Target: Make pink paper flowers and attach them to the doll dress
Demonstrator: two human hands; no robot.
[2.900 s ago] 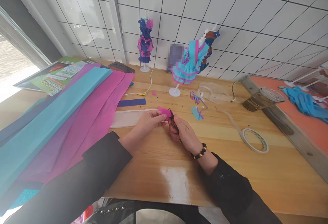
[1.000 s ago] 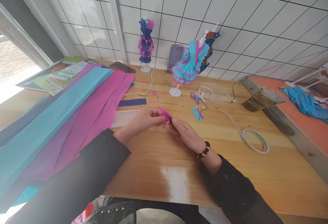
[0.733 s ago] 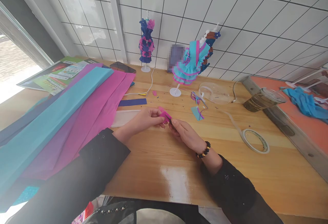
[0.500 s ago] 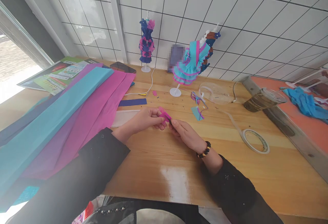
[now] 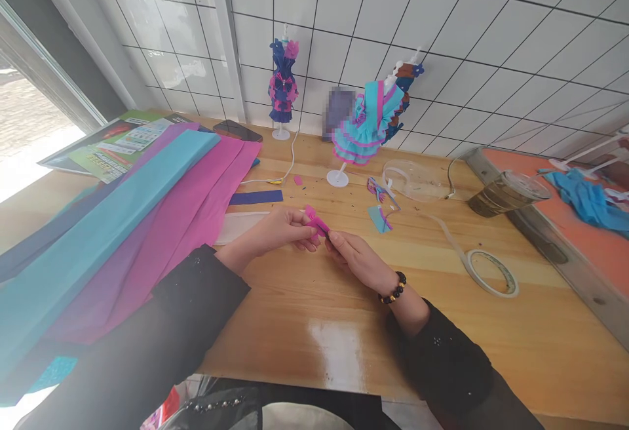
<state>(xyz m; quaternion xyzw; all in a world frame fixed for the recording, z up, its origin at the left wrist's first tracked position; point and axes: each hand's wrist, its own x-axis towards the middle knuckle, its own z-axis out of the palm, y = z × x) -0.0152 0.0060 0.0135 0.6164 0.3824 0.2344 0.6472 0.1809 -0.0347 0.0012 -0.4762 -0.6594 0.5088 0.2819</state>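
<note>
Over the middle of the table my left hand (image 5: 281, 228) pinches a small piece of bright pink crepe paper (image 5: 310, 212) between thumb and fingers. My right hand (image 5: 354, 256), with a black bead bracelet at the wrist, is closed around a thin dark tool (image 5: 324, 230). Its narrow tip lies against the pink paper; the rest is hidden in the fingers, so its kind is unclear. Just behind my left hand are a dark blue paper strip (image 5: 256, 197) and a whitish strip (image 5: 242, 225). Right of the pink paper lies a light blue scrap (image 5: 377, 218) with purple edging.
Long crepe paper sheets (image 5: 162, 200) cover the left side. At the back stand a blue-and-pink doll dress (image 5: 284, 92) and a turquoise ruffled dress (image 5: 366, 122) on stands. To the right are a tape roll (image 5: 469, 266), a lidded cup (image 5: 501, 195) and an orange surface (image 5: 580, 233).
The pink paper has shifted slightly between my fingers, with the dark tip still against it. Both hands stay almost in place; the whole view has moved slightly.
</note>
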